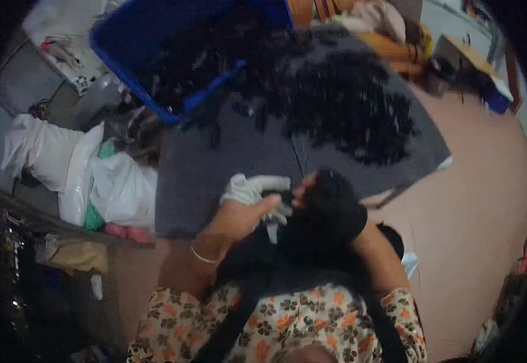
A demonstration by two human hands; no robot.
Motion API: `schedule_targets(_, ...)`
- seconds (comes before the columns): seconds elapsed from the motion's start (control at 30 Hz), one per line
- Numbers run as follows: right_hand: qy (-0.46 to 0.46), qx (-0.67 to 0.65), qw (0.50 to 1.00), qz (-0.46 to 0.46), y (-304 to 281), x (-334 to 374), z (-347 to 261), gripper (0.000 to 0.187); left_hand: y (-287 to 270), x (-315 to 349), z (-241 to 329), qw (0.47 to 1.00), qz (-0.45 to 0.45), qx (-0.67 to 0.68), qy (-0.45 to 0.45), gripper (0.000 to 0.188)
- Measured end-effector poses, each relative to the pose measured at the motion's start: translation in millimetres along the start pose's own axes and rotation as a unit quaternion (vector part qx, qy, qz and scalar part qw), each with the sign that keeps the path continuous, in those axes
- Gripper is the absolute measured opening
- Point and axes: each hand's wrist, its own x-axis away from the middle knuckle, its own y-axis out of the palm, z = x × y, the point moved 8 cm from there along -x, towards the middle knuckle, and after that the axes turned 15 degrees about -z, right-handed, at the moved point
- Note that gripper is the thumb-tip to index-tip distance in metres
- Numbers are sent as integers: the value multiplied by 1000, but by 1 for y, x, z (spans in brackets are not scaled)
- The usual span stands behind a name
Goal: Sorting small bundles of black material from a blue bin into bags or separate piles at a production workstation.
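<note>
My left hand (pixel 239 212) has a white glove or cloth (pixel 248 187) over its fingers, while the thumb looks bare. Between that thumb and the fingers is a small black piece (pixel 284 196), too blurred to name. Close on its right, my right hand (pixel 330 196) wears a black fingerless covering, and its bare fingertips are bent in toward the same piece. Whether they touch it is hard to tell. Both hands are above the near edge of a dark grey board (pixel 215 163). Many small black pieces (pixel 354 109) lie heaped on the board's far right part.
A blue bin (pixel 118 42) tips toward the board, with black pieces spilling from it. White plastic bags (pixel 121 187) stand at the left. Orange things and cloth (pixel 384 24) lie at the back right. Brownish floor (pixel 469 212) stretches along the right side.
</note>
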Motion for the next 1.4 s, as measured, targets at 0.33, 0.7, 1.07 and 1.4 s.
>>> schedule_targets(0.33, -77, 159, 984, 24, -13, 1, -45, 29, 25, 13, 8, 995, -3, 101, 12, 31)
schedule_targets(0.7, -74, 211, 974, 44, 13, 33, -83, 24, 48, 49, 5, 997, -36, 6, 66, 26)
schedule_targets(1.07, 168, -104, 979, -44, 39, 33, -71, 25, 50, 95, 7, 959, 31, -262, 107, 21)
schedule_targets(1.4, 132, 183, 963, -148, 102, 64, -9, 30, 37, 49, -128, 760, -90, -619, -177, 58)
